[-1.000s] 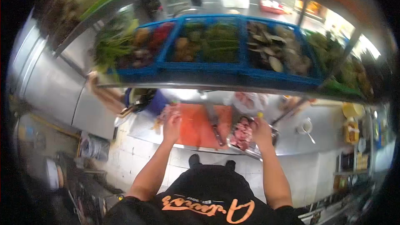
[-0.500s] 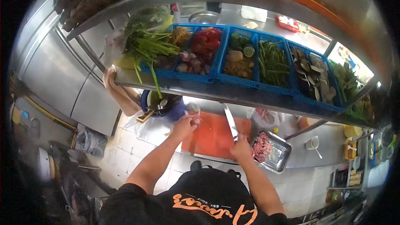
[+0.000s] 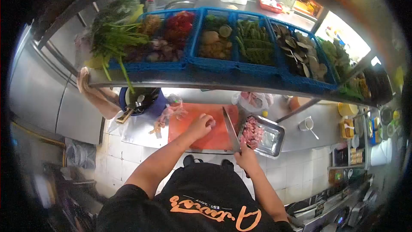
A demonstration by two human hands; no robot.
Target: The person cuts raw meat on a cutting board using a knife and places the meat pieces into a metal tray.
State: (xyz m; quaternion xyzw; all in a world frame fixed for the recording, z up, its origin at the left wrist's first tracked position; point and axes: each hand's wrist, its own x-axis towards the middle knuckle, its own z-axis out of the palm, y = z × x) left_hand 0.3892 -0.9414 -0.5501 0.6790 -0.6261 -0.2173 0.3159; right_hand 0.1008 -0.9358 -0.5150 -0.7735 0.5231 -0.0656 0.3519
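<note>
My right hand (image 3: 247, 158) is wrapped round the handle of a knife (image 3: 231, 129), whose blade points away from me over the right part of the red cutting board (image 3: 184, 122). Over the middle of the board, my left hand (image 3: 201, 127) is closed on a small pinkish piece that looks like meat (image 3: 210, 123). To the right, a metal tray (image 3: 272, 139) holds cut meat (image 3: 252, 133) on its left side. Left of the board lies a clear plastic bag (image 3: 174, 111) with scraps beside it.
A shelf with blue baskets (image 3: 193, 62) of vegetables spans above the counter. A blue bucket (image 3: 159, 105) stands at the left, near another person's arm (image 3: 96, 99). Behind the tray is a bag of meat (image 3: 254, 101); a white cup (image 3: 306, 123) is farther right.
My right hand has left the tray and taken hold of the knife. My left hand has moved from the board's left edge onto its middle with a small piece.
</note>
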